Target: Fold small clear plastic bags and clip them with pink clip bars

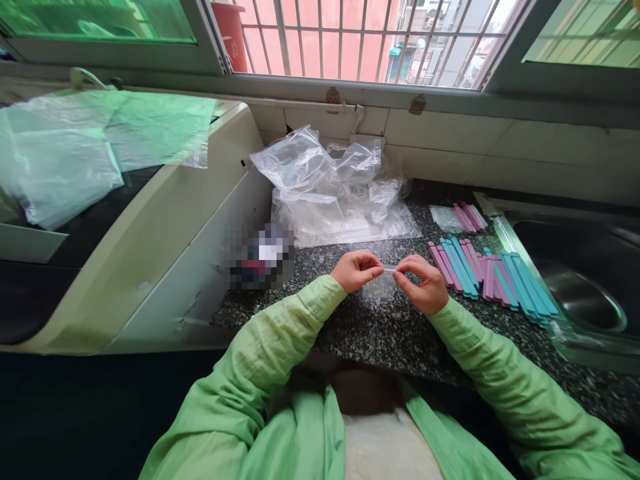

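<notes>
Between my two hands, over the dark speckled counter, is a small clear plastic bag (379, 288). My left hand (357, 270) pinches one end of its whitish top edge between thumb and fingers. At the other end, my right hand (421, 283) pinches the same edge, fingertips close to those of the left. The bag hangs below the edge and is hard to make out against the stone. Just right of my right hand lie several pink and teal flat sticks (463, 263), with more pink and teal sticks (525, 283) beyond them.
Crumpled clear plastic bags (335, 180) are heaped behind my hands. A small packet with pink pieces (467, 218) lies near the sink (580, 293) at right. A blurred-out object (263, 257) sits beside the large white machine (200, 233) at left. A barred window is behind.
</notes>
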Demonstrator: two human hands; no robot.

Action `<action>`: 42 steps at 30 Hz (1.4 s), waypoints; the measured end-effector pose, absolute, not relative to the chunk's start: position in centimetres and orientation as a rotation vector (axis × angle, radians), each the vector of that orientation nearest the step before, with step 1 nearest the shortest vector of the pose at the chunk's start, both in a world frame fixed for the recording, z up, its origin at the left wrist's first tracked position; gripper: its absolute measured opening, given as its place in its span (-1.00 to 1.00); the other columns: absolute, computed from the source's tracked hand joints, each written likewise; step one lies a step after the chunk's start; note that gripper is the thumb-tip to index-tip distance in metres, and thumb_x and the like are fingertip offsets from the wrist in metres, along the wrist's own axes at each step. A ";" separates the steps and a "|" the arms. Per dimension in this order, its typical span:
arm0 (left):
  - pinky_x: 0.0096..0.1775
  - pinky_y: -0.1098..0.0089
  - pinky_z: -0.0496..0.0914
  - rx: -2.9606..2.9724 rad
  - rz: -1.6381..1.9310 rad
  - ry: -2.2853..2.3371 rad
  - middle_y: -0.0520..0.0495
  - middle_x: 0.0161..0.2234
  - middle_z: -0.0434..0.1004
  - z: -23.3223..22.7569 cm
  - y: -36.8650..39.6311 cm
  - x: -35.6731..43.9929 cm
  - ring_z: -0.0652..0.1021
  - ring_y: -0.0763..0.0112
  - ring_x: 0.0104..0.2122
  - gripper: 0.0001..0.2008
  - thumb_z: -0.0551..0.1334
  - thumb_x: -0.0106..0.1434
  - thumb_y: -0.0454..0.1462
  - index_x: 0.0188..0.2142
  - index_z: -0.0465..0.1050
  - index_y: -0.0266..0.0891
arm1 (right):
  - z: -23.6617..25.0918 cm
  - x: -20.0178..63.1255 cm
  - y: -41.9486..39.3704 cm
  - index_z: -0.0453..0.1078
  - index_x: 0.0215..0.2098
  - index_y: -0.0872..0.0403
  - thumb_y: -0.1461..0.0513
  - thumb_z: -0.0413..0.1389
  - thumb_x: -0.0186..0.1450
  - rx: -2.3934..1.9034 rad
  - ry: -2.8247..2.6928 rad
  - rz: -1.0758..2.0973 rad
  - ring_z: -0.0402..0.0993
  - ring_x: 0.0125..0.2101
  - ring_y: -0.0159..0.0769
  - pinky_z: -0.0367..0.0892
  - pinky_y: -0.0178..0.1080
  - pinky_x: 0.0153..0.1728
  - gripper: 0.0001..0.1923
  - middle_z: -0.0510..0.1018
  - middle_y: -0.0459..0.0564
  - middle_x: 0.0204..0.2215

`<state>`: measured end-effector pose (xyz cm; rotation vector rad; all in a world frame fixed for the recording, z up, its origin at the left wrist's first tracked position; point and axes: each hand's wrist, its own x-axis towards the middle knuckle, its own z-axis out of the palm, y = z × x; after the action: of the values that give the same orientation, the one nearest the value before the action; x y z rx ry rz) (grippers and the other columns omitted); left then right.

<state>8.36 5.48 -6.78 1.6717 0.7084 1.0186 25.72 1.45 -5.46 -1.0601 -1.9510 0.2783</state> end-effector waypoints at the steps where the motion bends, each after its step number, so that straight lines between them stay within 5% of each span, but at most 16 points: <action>1: -0.52 0.50 0.22 1.672 1.017 0.709 0.03 -0.60 0.31 -6.7 5.5 8.4 0.30 0.59 -0.58 -0.74 0.27 0.00 -0.14 -0.55 0.42 -0.36 | -5.5 25.7 1.4 0.29 -0.55 0.05 0.29 0.07 0.17 -1.061 -1.950 0.275 0.30 -0.48 -0.34 0.26 -0.23 -0.43 -0.87 0.39 -0.07 -0.58; 22: -0.50 0.50 0.22 1.560 1.133 0.781 0.02 -0.61 0.33 -6.8 5.7 8.3 0.30 0.59 -0.57 -0.75 0.27 -0.01 -0.17 -0.57 0.40 -0.36 | -5.9 26.2 1.6 0.30 -0.54 0.06 0.26 0.06 0.16 -1.111 -1.829 0.251 0.31 -0.47 -0.34 0.27 -0.24 -0.41 -0.88 0.40 -0.07 -0.56; 42: -0.52 0.52 0.18 1.477 0.863 0.763 0.06 -0.62 0.32 -6.6 5.5 8.3 0.27 0.63 -0.59 -0.65 0.34 -0.13 -0.09 -0.52 0.41 -0.38 | -5.6 26.3 1.5 0.28 -0.54 0.06 0.26 0.06 0.17 -1.120 -1.760 0.280 0.30 -0.48 -0.36 0.25 -0.25 -0.41 -0.87 0.38 -0.09 -0.56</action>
<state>8.32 5.49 -6.60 1.4775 0.7629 0.8631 26.26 1.54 -5.63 -1.1202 -1.7598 0.2798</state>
